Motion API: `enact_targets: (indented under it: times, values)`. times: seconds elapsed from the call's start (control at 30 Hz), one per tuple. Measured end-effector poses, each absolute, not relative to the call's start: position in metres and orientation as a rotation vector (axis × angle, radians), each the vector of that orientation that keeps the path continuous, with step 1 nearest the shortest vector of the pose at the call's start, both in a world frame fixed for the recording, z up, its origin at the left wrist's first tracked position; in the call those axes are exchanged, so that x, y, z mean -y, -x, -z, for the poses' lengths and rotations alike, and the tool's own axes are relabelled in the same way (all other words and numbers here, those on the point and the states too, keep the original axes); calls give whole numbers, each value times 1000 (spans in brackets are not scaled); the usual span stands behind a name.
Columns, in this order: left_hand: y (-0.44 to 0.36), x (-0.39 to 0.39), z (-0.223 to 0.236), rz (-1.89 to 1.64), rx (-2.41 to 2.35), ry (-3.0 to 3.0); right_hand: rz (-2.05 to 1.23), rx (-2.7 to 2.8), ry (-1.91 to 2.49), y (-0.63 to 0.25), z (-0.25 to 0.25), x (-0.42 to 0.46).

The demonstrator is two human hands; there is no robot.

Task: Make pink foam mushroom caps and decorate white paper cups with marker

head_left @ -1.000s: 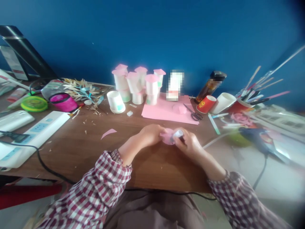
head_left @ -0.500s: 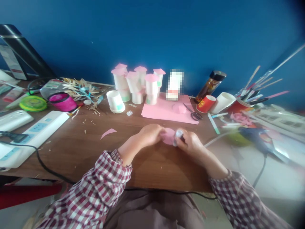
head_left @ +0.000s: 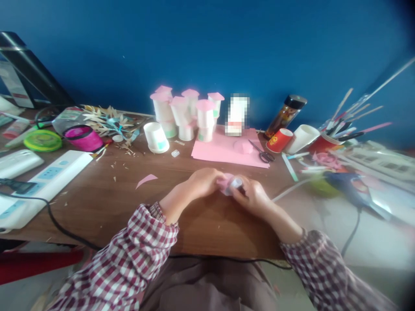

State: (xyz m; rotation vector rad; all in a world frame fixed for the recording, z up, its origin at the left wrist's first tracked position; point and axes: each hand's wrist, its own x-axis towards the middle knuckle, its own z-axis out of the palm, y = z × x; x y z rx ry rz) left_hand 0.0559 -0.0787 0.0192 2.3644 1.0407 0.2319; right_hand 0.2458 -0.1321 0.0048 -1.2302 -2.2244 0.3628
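Observation:
A round piece of pink paper (head_left: 223, 182) is pinched at its left edge by my left hand (head_left: 207, 181), above the brown table. My right hand (head_left: 256, 194) is closed around a short, whitish cylinder, which looks like a glue stick (head_left: 236, 183), and holds it over the right side of the pink paper. The cylinder covers part of the paper, and blur hides whether the two touch. A pink paper scrap (head_left: 146, 179) lies left of my left hand. Beyond my hands are pink sheets (head_left: 217, 151), with scissors (head_left: 266, 154) on their right edge.
Several stacked white paper cups (head_left: 205, 119) with pink tops stand by the wall. A lone upturned cup (head_left: 156, 138) is to their left. A power strip (head_left: 48, 185) lies at left. A red cup (head_left: 279, 140), a brush holder (head_left: 327, 140) and a glue gun (head_left: 346, 188) are at right.
My right hand has moved left with the whitish cylinder, from the right edge of the pink circle to farther over it. My left hand still grips the paper.

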Motion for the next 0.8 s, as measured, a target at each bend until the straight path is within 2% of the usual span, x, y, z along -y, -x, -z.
enact_targets:
  times: [0.33,0.5,0.67,0.8]
  values:
    - [-55,77,-14,-236,-1047,-2404,-403,2265,1312,-249,-10,132]
    - [-54,76,-13,-202,-1101,-2461,-615,1693,1340,-275,-16,122]
    - [-53,78,-13,-256,-1082,-2436,-482,1230,1391,-318,-8,96]
    - [-53,79,-12,-314,-1129,-2376,-113,1247,1849,-341,-1,85]
